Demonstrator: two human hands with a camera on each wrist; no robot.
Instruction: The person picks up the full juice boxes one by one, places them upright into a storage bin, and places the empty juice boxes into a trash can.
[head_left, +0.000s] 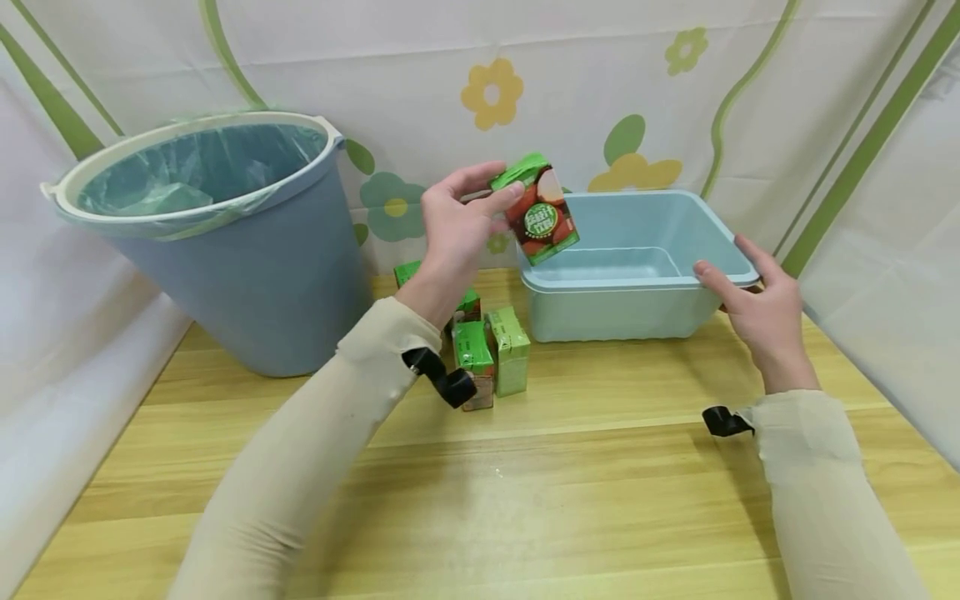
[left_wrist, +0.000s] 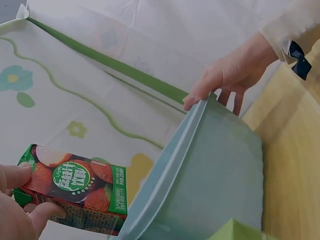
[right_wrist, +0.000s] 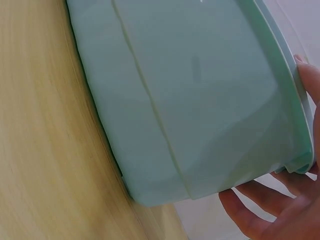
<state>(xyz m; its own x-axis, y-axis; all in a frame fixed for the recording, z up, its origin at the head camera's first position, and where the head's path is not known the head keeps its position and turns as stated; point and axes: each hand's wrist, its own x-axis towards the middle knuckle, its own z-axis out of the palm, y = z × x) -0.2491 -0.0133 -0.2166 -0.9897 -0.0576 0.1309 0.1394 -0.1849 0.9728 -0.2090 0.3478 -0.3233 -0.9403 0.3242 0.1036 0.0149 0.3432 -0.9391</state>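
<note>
A red and green litchi juice box (head_left: 542, 218) is pinched by its top end in the left hand (head_left: 465, 221), tilted above the left rim of the light blue bin (head_left: 622, 312). In the left wrist view the box (left_wrist: 75, 187) lies between the thumb and fingers of the left hand (left_wrist: 20, 210). At the bin's right end the right hand (head_left: 768, 321) grips the rim, thumb on top and fingers around the outer side. The right wrist view shows this hand (right_wrist: 285, 205) at the corner of the bin (right_wrist: 200, 110). Inside, the visible part of the bin holds nothing.
Several juice boxes stand on the wooden table (head_left: 525, 500) below the left forearm, among them a pale green one (head_left: 512, 354) and a red and green one (head_left: 474, 367). A large blue bucket (head_left: 262, 275) with a clear liner stands at the left. A flowered cloth (head_left: 555, 50) hangs behind.
</note>
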